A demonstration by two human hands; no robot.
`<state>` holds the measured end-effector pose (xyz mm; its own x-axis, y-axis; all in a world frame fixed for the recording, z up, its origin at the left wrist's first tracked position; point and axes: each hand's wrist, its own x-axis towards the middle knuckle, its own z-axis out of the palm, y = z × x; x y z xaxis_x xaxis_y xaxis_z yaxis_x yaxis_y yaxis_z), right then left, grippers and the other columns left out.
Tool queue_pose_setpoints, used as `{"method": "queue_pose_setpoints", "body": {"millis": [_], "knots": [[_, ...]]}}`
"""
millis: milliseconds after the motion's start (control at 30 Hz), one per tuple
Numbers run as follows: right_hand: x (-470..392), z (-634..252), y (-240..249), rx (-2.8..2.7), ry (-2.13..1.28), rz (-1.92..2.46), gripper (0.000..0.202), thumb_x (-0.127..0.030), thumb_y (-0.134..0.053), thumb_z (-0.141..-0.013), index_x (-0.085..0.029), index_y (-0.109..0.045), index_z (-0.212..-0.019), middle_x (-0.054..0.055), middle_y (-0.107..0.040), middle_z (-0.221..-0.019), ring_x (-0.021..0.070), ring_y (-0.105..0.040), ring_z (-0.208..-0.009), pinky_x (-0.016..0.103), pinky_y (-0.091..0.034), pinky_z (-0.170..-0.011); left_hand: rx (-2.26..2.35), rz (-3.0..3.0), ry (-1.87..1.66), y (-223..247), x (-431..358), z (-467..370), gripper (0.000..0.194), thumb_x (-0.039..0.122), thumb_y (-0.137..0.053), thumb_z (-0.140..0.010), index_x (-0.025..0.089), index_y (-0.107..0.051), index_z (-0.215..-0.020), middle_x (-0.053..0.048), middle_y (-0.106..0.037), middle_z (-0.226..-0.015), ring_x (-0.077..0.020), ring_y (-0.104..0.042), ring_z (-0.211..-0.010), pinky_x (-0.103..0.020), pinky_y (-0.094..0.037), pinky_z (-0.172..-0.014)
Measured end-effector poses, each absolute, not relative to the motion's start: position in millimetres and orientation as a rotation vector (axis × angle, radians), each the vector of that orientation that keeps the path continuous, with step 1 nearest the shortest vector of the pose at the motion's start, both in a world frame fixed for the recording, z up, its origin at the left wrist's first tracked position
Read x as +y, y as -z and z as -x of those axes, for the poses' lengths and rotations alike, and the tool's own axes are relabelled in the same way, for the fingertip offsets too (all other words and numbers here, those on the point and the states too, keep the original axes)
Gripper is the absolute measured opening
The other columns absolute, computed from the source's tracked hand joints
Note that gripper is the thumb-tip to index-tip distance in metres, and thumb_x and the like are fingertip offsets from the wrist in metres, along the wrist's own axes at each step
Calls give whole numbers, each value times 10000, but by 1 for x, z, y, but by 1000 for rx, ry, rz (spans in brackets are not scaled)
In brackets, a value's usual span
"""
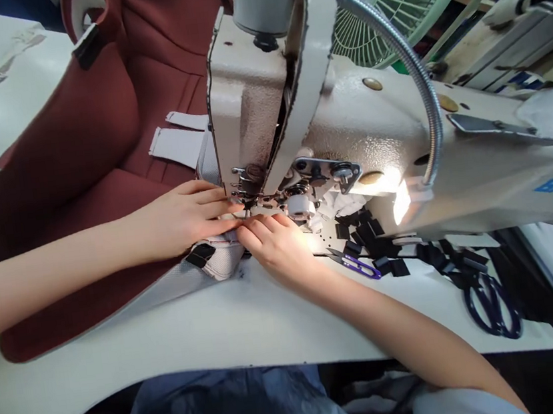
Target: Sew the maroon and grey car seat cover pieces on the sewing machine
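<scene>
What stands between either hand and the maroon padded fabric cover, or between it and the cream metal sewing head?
Nothing visible: left hand and right hand rest on the cover, right at the sewing head. Fingers partly hide the needle area.

Sewing workshop — industrial sewing machine [372,128] with its own lamp [401,202], set on a white worktable [291,326]. Maroon padded fabric piece [70,131] under work, black scraps [373,235] piled by the machine, thread snips [357,264] and dark-handled scissors [493,308] to the right. Green fan [383,6] behind — shop-floor clutter around it.
</scene>
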<state>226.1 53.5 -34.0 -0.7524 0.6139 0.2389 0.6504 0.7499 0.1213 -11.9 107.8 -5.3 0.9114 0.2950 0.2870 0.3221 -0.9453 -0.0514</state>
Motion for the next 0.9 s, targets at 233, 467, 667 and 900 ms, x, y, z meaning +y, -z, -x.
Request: {"method": "queue_pose_setpoints", "body": {"millis": [233, 467, 667, 900], "knots": [[66, -215, 34, -2732, 302, 861, 258, -107, -391, -1025, -197, -595, -895, 29, -658, -816, 170, -570, -767, 311, -325, -619, -694, 2814, 149, -21, 48, -12, 345, 71, -402, -941, 196, -599, -687, -28, -579, -629, -194, -515, -629, -365, -403, -665], [49, -226, 49, -2785, 279, 792, 331, -98, -329, -1044, -150, -622, -898, 119, -733, -980, 210, -661, -1056, 301, -461, -743, -1285, 3055, 244, -11, 18, -4, 418, 96, -342, -908, 225, -628, -1184, -36, -688, -1165, -215, -591, -1057, -366, -418, -926], [51, -232, 47, -2799, 256, 775, 309, -120, -359, -1050, -133, -661, -983, 137, -737, -1149, 214, -665, -1151, 310, -520, -809, -1446, 2836, 334, 3, -3, -17, 674, 332, -607, -740, 119, -519, -1373, -136, -626, -1310, -328, -539, -1176, -486, -327, -1053], [43, -240, 46, -2787, 250, 767, 278, -100, -408, -1030, -81, -685, -1049, 161, -729, -1171, 227, -653, -1155, 327, -534, -858, -1242, 2656, 462, 31, 15, -36, 335, 95, -476, -819, 150, -673, -1085, -76, -709, -998, -232, -589, -881, -425, -375, -823]]}}
